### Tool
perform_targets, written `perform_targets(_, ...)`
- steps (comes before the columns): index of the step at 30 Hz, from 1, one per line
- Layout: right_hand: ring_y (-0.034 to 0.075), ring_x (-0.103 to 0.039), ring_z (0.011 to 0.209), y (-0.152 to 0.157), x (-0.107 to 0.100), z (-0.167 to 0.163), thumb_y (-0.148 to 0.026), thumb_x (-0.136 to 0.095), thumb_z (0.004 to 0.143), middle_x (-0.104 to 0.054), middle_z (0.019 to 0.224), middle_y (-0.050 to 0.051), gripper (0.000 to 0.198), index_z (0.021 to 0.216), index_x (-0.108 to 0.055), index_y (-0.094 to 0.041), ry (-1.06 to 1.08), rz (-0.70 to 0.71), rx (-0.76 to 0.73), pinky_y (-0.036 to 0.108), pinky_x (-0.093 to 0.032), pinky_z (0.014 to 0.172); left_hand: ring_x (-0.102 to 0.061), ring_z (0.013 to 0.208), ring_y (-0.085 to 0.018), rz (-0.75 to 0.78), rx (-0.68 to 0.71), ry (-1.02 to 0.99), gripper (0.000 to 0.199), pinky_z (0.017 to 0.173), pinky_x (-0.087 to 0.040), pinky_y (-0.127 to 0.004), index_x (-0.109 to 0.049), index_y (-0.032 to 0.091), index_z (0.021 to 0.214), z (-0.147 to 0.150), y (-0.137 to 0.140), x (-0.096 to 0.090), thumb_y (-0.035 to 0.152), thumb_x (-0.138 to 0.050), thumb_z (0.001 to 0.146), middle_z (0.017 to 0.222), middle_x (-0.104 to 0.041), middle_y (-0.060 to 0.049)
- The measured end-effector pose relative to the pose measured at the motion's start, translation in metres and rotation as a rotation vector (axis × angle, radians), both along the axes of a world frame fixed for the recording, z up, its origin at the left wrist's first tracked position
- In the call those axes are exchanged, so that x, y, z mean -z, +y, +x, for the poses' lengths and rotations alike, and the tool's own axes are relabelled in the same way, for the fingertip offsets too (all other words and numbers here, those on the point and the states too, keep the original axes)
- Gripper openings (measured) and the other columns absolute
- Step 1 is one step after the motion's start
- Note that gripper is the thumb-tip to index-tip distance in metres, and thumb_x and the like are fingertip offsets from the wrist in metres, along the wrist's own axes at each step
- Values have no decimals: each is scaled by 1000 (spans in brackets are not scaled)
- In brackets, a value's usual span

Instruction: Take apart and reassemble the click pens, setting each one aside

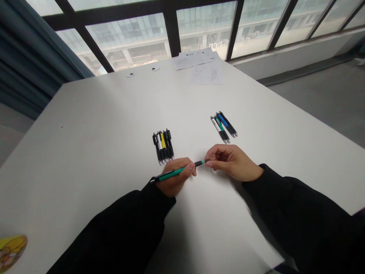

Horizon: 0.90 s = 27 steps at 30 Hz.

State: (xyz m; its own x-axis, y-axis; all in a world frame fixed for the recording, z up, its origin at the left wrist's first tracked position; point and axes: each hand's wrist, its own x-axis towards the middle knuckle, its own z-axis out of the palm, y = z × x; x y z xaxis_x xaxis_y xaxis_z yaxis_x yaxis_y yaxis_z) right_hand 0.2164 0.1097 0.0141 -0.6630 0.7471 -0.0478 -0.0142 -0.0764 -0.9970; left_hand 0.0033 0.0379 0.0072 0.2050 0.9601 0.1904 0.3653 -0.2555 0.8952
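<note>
The left hand (pixel 178 175) was closed around the green pen (pixel 172 174), holding it aslant above the desk (pixel 94 116) with its front end toward the right. The right hand (pixel 231 163) pinched a small metal tip piece (pixel 206 160) between thumb and forefinger, directly at the pen's front end; whether the two parts were joined or slightly apart could not be told. Work on this pen was therefore judged unfinished, though the view did not settle whether the piece was being fitted or removed.

Just beyond the left hand lay a row of five pens (pixel 162 142), side by side, one with a yellow barrel. Beyond the right hand lay a second group of four pens (pixel 221 124), including white, green and blue barrels. All nine appeared whole, with metal points showing; which group, if either, had been worked on was not evident.

Farther out, printed sheets (pixel 206 74) overlapped at the desk's far end, before the windows (pixel 128 35). A yellow patterned object (pixel 11 251) showed at lower left.
</note>
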Motion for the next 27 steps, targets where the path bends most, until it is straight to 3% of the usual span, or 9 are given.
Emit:
perform_targets(6, 11, -49, 58, 6, -1, 6, -30, -78, 77, -56, 66, -3, 21, 86, -65, -17, -39, 92, 75, 28, -43, 59, -50, 57, -13, -23, -17, -27, 48, 59, -38, -28, -65, 15, 67, -1, 1, 3, 43, -42, 99, 60, -54, 0)
perform_targets(10, 13, -52, 63, 10, 2, 12, -18, -69, 80, -59, 74, 0, 8, 87, -65, -17, -234, 421, 97, 29, -44, 62, -50, 58, -13, -39, -36, -58, 50, 60, -37, -29, -64, 15, 66, -2, 1, 6, 45, -41, 100, 60, -53, 0)
perform_targets(12, 14, -55, 67, 11, 3, 13, -10, -65, 78, -61, 80, 3, 10, 86, -68, -16, -356, 617, 68, 29, -45, 66, -49, 57, -13, -41, -36, -67, 50, 59, -36, -28, -64, 15, 67, -2, 1, 7, 45, -41, 100, 59, -52, 0)
perform_targets(14, 15, -58, 70, 11, 3, 12, -5, -62, 77, -63, 84, 5, 17, 88, -71, -16, -427, 723, 21, 30, -47, 69, -48, 57, -13, -42, -34, -69, 50, 58, -36, -28, -64, 15, 67, -2, 1, 7, 45, -42, 100, 58, -51, 0)
perform_targets(19, 17, -64, 78, 10, 4, 10, -2, -57, 79, -69, 91, 6, 29, 94, -76, -18, -436, 750, -31, 31, -50, 76, -46, 54, -12, -68, -32, -112, 52, 56, -36, -27, -68, 15, 69, -3, 2, 7, 50, -43, 99, 57, -51, 0)
perform_targets(27, 18, -65, 81, 9, 6, 7, -1, -55, 78, -71, 91, 5, 30, 90, -76, -19, -450, 766, -19, 31, -49, 79, -48, 52, -10, -137, 25, -218, 55, 48, -36, -24, -68, 13, 72, 0, 4, 2, 56, -45, 96, 70, -66, -6)
